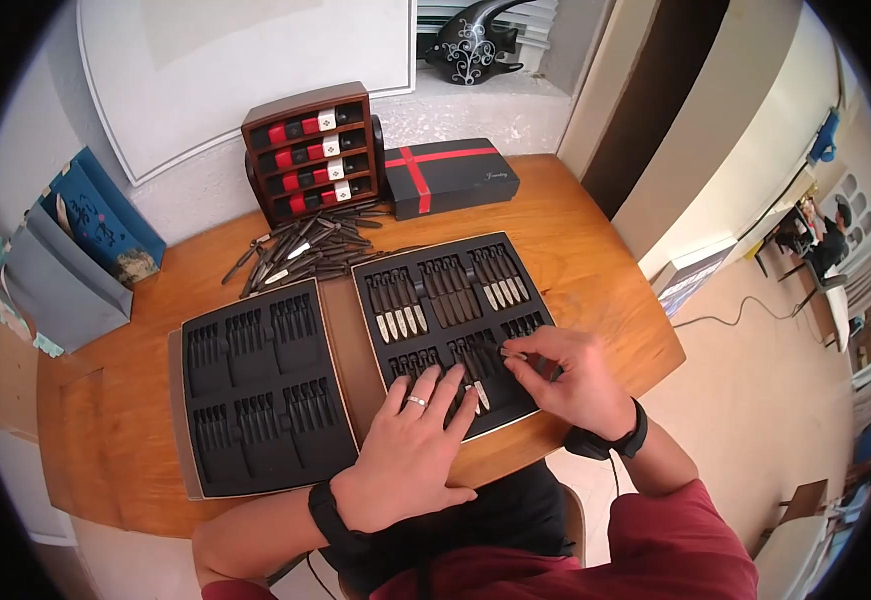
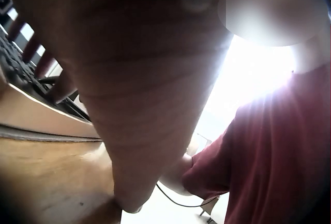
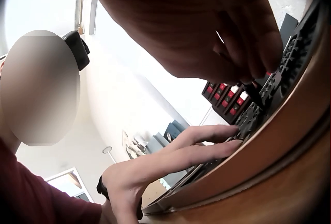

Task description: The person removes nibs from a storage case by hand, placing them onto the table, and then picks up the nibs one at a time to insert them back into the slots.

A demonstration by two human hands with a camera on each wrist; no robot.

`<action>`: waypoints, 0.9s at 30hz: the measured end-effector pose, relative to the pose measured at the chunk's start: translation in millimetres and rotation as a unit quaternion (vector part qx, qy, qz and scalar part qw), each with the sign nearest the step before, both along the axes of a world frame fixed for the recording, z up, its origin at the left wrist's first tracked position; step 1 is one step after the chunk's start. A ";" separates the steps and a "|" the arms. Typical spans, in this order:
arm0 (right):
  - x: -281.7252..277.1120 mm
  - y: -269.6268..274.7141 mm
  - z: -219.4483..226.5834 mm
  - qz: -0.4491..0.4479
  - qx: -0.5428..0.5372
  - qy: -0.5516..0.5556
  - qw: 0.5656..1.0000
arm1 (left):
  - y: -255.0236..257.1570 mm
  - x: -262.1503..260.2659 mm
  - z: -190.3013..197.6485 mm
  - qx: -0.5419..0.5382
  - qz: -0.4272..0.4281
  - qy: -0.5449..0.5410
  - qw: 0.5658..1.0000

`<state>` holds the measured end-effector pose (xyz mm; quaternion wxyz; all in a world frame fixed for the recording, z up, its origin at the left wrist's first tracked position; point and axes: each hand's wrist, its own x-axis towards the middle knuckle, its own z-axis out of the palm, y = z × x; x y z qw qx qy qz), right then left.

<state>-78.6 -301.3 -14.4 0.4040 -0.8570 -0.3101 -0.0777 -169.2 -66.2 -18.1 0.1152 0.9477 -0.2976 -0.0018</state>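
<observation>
A black slotted tray [image 1: 455,330] holds rows of slim dark pieces [image 1: 398,305] with pale metallic ends, their exact kind unclear. Over its lower right compartments, my right hand [image 1: 580,380] pinches one slim dark piece [image 3: 254,95] between thumb and fingers, its tip pointing down at the slots. My left hand [image 1: 410,450] lies with spread, fairly straight fingers on the tray's lower left part, touching the pieces there. A ring shows on one of its fingers. In the left wrist view the palm [image 2: 139,79] fills most of the picture.
To the left lies a second black slotted panel [image 1: 265,385], its compartments without pale-ended pieces. A heap of loose slim pieces [image 1: 305,245] sits behind. Farther back stand a wooden rack [image 1: 305,155] with red, black and white items and a dark box [image 1: 455,178] with red ribbon. Paper bags [image 1: 65,270] stand left.
</observation>
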 end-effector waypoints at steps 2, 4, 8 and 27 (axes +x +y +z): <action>-1.7 -1.9 -0.4 0.023 -0.024 -0.004 0.999 | 1.4 0.8 -0.7 -0.010 -0.009 -0.010 1.000; -4.7 -3.5 0.0 0.049 -0.090 -0.081 0.991 | 2.0 0.6 1.1 0.002 -0.013 0.017 1.000; -14.9 1.4 1.7 0.042 -0.154 -0.142 0.977 | 3.5 3.9 6.8 0.009 -0.024 0.029 0.999; -36.7 0.0 -12.3 0.076 -0.245 -0.187 0.948 | -1.2 36.5 9.1 -0.006 -0.019 0.002 1.000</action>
